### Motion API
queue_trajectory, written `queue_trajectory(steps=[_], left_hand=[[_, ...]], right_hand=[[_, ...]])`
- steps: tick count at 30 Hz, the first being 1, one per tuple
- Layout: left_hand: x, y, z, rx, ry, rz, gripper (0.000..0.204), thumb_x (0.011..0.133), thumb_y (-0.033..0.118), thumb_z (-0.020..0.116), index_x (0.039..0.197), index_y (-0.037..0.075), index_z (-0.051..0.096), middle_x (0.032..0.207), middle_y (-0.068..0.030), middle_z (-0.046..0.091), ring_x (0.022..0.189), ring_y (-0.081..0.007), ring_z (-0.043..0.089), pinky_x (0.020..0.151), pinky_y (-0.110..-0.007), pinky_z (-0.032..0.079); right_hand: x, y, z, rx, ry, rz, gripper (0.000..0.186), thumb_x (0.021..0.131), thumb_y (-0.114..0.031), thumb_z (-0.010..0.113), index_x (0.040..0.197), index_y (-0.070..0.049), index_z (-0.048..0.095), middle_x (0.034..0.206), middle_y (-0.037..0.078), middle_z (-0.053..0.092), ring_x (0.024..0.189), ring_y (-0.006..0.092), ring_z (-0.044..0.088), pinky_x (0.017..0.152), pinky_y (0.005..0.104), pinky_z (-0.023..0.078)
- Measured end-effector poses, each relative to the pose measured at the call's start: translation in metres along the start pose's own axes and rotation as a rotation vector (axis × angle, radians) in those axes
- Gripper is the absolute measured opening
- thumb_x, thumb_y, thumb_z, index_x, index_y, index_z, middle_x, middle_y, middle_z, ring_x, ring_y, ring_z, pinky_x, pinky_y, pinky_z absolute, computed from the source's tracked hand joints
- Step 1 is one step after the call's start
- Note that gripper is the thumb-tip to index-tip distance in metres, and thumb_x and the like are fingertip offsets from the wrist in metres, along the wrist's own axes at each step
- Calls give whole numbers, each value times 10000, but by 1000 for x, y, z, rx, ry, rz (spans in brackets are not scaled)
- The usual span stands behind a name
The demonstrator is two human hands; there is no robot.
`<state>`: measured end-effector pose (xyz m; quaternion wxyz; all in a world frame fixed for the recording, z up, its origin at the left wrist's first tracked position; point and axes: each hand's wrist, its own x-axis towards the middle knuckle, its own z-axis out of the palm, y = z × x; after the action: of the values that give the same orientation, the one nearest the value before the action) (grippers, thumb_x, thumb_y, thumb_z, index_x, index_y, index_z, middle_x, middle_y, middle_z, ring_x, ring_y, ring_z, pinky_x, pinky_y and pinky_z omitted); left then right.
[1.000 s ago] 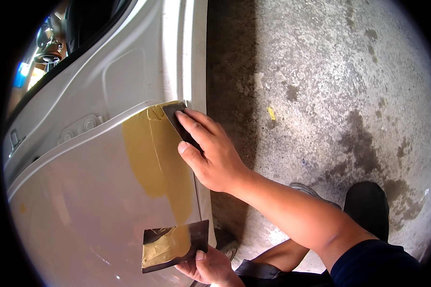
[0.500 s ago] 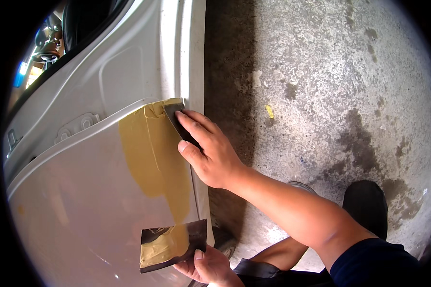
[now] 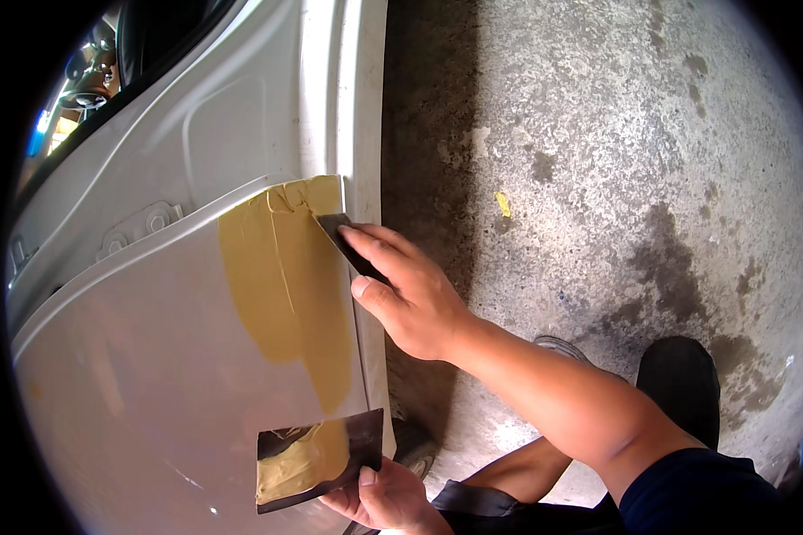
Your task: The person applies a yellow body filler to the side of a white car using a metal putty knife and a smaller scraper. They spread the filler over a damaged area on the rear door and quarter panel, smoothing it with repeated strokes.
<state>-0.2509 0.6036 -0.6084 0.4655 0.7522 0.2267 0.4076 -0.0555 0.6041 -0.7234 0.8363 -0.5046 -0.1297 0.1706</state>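
My right hand grips a thin dark putty spreader, fingers along its back. The spreader is tilted, with its tip at the right side of a mustard-yellow putty patch. That putty covers the upper right corner of a pale grey car panel, with ridges near its top edge and a thin line running down it. Lower down, my left hand pinches a dark rectangular plate by its lower right corner. A smear of yellow putty lies across the plate.
A white body section with a bolted hinge borders the panel above. To the right is a stained concrete floor with a small yellow scrap. My knee or shoe in dark cloth shows at lower right.
My right hand and the spreader have moved slightly right and down, away from the panel's top corner, uncovering more putty there. My left hand and its plate have barely shifted.
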Motion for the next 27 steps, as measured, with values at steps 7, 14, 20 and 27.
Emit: queue_trajectory(steps=[7,14,20,27], left_hand=[[-1,4,2,15,30,13,630,775,-68,459,1391,57,402,1403,-148,422,1269,-298,425,1101,-503,314],[-1,13,4,21,87,-3,619,780,-71,465,1383,50,394,1398,-162,424,1258,-312,442,1087,-505,353],[-3,21,-2,13,143,-19,611,792,-62,466,1389,36,374,1389,-175,426,1245,-327,455,1070,-518,378],[-4,30,5,-22,164,-40,628,794,-48,470,1406,27,353,1376,-176,440,1241,-333,465,1076,-515,368]], right_hand=[[19,-4,5,56,65,-43,498,943,-220,512,1361,36,425,1371,210,458,1269,340,460,1056,370,366],[-26,2,22,103,-33,56,524,939,-222,526,1369,54,408,1405,227,418,1305,353,424,1077,373,341],[-57,5,42,131,-23,93,520,931,-239,545,1370,15,428,1386,254,421,1264,397,441,1064,411,358],[-87,-5,37,108,-130,164,500,916,-208,543,1354,14,448,1371,230,445,1236,375,471,1046,408,374]])
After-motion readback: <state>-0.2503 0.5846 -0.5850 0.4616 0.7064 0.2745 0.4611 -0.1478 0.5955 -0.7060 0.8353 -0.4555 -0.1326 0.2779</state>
